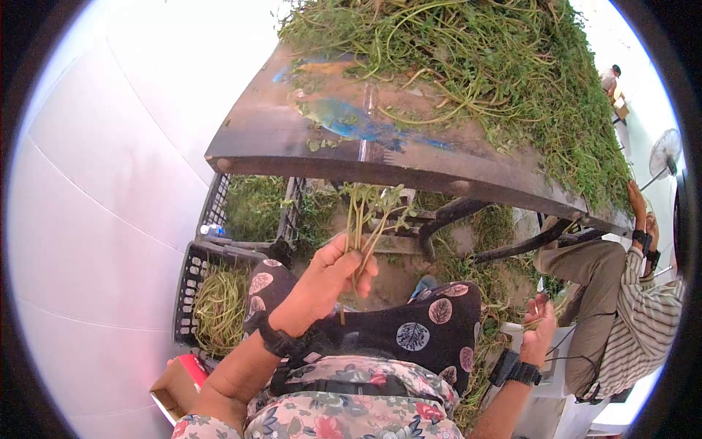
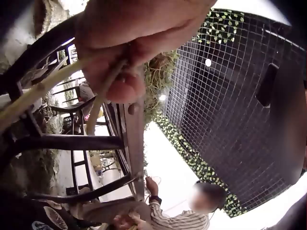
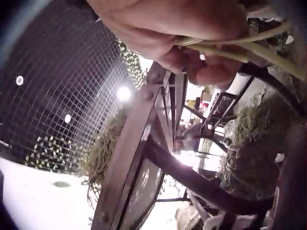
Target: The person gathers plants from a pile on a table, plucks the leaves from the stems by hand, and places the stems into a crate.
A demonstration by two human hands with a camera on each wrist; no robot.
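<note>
In the head view my left hand (image 1: 333, 274) pinches a small bunch of green leafy stems (image 1: 356, 212) upright between thumb and fingers, just below the table's near edge. The cut ends of the stems (image 2: 41, 91) stick out from the fingers in the left wrist view. Off to the right, above my knee, my right hand (image 1: 537, 333) is held with its fingers curled. Up close in the right wrist view, this hand grips a few pale green stem pieces (image 3: 268, 52) that jut out past its fingers. The two hands are well apart.
A large heap of greens (image 1: 468, 66) covers much of the wooden table (image 1: 256, 132). Beside my left leg stands a black crate (image 1: 186, 293) with bare stems (image 1: 219, 304) inside. Stems litter the floor. A person in a striped shirt (image 1: 643, 314) sits at right.
</note>
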